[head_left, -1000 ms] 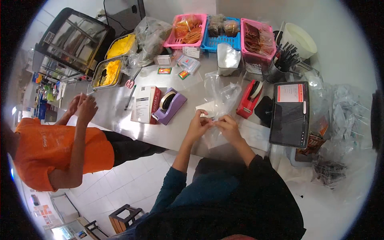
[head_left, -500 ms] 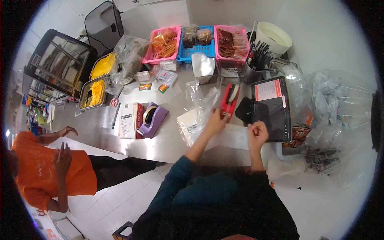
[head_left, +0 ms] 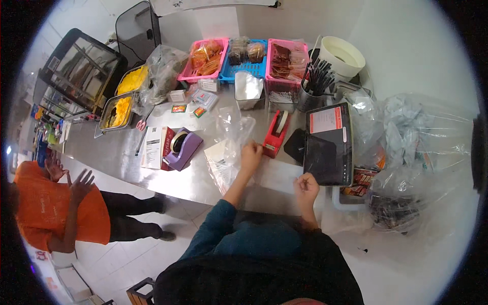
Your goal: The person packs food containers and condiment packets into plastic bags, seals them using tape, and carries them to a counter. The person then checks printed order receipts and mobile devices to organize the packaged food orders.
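My left hand (head_left: 250, 157) is closed, its fingertips pinched together just left of the front end of a red tape dispenser (head_left: 276, 133). What it pinches, if anything, is too small to tell. Beside it lie clear plastic bags (head_left: 230, 134) and a flat white packet with print (head_left: 220, 162). My right hand (head_left: 306, 187) is curled closed in front of the dark tablet (head_left: 329, 152); its fingers hide whatever is in them. Between my hands a pale, see-through sheet (head_left: 277, 175) lies on the steel table.
A purple tape dispenser (head_left: 184, 148) and a red-and-white box (head_left: 155, 147) stand to the left. Pink and blue baskets (head_left: 249, 68) of packed food line the back. A black cutlery cup (head_left: 310, 99) stands behind the tablet. Across the table corner, a person in orange (head_left: 63, 203) gestures.
My left hand has drawn back left from the red dispenser's front. My right hand has come slightly nearer to me. The whole view has shifted, and the other person's hands have moved.
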The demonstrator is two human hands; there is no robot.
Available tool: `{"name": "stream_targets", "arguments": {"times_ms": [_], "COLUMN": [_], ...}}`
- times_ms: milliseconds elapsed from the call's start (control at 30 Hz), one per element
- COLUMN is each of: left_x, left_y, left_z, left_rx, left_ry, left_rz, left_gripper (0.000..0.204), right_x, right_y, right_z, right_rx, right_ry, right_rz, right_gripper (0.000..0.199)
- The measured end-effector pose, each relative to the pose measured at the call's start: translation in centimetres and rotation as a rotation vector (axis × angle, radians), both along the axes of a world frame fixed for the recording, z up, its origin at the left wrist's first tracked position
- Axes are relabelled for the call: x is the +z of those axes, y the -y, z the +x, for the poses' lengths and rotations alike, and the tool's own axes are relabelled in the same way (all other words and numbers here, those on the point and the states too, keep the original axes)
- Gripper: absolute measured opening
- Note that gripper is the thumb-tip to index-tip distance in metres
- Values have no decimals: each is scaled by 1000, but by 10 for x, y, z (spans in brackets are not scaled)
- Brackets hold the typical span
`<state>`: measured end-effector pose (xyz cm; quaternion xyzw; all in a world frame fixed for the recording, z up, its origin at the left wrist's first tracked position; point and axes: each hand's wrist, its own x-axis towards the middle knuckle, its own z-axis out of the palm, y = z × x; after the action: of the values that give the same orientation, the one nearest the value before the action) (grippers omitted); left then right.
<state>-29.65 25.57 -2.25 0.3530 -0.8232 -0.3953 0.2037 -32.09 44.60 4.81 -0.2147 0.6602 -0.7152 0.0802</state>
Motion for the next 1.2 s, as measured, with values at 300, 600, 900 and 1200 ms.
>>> {"name": "stream_targets", "arguments": {"times_ms": [300, 600, 900, 1200], "left_x": [31, 6, 12, 58], "left_y": [4, 6, -2, -2], "left_z": [-8, 14, 48, 98], "left_rx": [-220, -41, -461, -1243], "left_ry": [-418, -40, -335, -317], "left_rz": [726, -121, 635, 1023], "left_gripper": [45, 44, 51, 61], "right_x": [0, -3, -18, -19], "right_y": [-4, 33, 177, 146], "right_z": [4, 2, 36, 80], "right_rx": [193, 102, 124, -101], "right_ry": [-123, -164, -890, -405], "right_rz": [144, 75, 928, 288], "right_gripper": [13, 11, 65, 26]}}
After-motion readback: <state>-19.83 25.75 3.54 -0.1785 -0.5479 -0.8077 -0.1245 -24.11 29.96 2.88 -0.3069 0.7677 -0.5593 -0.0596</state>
